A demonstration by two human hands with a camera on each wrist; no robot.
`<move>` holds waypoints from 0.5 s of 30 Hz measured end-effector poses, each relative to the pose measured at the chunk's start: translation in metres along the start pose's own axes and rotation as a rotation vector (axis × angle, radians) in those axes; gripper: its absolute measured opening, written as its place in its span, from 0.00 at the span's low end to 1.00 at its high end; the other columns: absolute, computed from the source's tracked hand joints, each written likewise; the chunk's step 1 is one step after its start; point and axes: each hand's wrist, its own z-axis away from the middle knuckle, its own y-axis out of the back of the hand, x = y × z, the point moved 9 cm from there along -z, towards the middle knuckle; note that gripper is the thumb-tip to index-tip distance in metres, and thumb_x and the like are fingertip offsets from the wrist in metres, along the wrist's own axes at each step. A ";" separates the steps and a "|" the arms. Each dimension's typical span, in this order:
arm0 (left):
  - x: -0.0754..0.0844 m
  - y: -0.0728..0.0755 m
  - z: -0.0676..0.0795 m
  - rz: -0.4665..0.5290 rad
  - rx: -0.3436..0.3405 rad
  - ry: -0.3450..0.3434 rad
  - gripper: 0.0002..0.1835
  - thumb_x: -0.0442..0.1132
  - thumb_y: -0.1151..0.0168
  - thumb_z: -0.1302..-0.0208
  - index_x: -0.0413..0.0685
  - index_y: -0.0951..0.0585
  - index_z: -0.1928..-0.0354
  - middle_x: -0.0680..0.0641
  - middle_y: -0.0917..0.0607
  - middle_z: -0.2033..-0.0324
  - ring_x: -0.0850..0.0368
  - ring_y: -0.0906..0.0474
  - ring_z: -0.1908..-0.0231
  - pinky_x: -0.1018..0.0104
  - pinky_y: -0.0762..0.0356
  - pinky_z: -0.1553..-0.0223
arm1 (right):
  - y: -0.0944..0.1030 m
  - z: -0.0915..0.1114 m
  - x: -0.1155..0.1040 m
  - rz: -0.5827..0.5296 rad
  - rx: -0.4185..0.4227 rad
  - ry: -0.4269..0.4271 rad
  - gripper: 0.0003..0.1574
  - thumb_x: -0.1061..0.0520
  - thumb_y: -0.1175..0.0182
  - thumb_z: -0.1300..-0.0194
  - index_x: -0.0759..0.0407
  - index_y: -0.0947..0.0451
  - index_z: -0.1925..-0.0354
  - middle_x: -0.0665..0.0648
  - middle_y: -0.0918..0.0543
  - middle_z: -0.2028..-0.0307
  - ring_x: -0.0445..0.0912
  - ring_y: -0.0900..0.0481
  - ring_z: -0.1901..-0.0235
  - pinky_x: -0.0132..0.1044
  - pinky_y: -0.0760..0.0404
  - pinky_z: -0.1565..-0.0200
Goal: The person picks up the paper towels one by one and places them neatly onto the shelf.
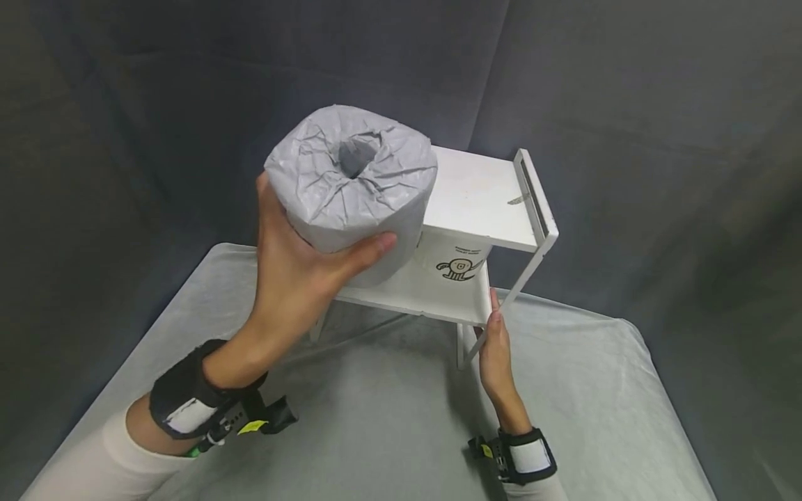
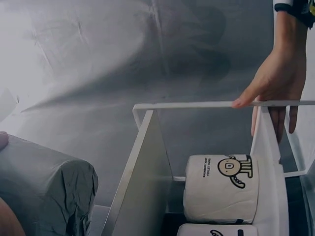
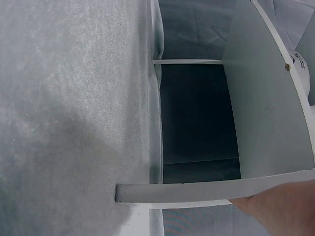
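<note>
Your left hand (image 1: 294,278) grips the grey roll (image 1: 351,184) at the rack's (image 1: 482,202) lower shelf, your right hand (image 1: 495,355) pinches its front post, so slide the roll in beside the printed roll (image 1: 457,261).

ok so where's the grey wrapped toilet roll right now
In the head view the grey wrapped roll is held in the left hand, raised at the left end of the white shelf rack.
</note>
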 end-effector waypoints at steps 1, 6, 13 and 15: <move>0.000 -0.001 -0.002 -0.004 0.003 -0.003 0.51 0.30 0.21 0.62 0.34 0.41 0.36 0.43 0.29 0.39 0.61 0.32 0.41 0.63 0.39 0.35 | 0.000 0.000 0.000 -0.006 -0.001 -0.003 0.39 0.39 0.75 0.22 0.54 0.60 0.21 0.59 0.57 0.22 0.53 0.53 0.26 0.54 0.51 0.29; -0.006 -0.009 -0.012 -0.031 0.024 0.001 0.51 0.34 0.20 0.61 0.36 0.42 0.36 0.42 0.30 0.38 0.62 0.34 0.39 0.64 0.40 0.35 | 0.002 0.000 0.003 0.003 0.007 -0.024 0.38 0.39 0.74 0.22 0.50 0.59 0.21 0.58 0.57 0.22 0.56 0.51 0.26 0.58 0.50 0.31; -0.016 -0.023 -0.020 -0.093 0.012 0.057 0.53 0.40 0.19 0.61 0.40 0.42 0.34 0.44 0.32 0.36 0.65 0.36 0.38 0.68 0.42 0.35 | 0.001 0.000 0.006 -0.013 0.008 -0.012 0.39 0.39 0.75 0.22 0.52 0.59 0.21 0.61 0.58 0.22 0.57 0.53 0.26 0.59 0.51 0.31; -0.017 -0.026 -0.022 -0.087 0.011 0.065 0.54 0.39 0.19 0.61 0.40 0.42 0.33 0.43 0.33 0.36 0.64 0.37 0.38 0.69 0.43 0.35 | 0.001 0.000 0.005 -0.012 0.007 -0.005 0.39 0.39 0.74 0.22 0.51 0.59 0.21 0.61 0.58 0.22 0.57 0.52 0.26 0.58 0.50 0.31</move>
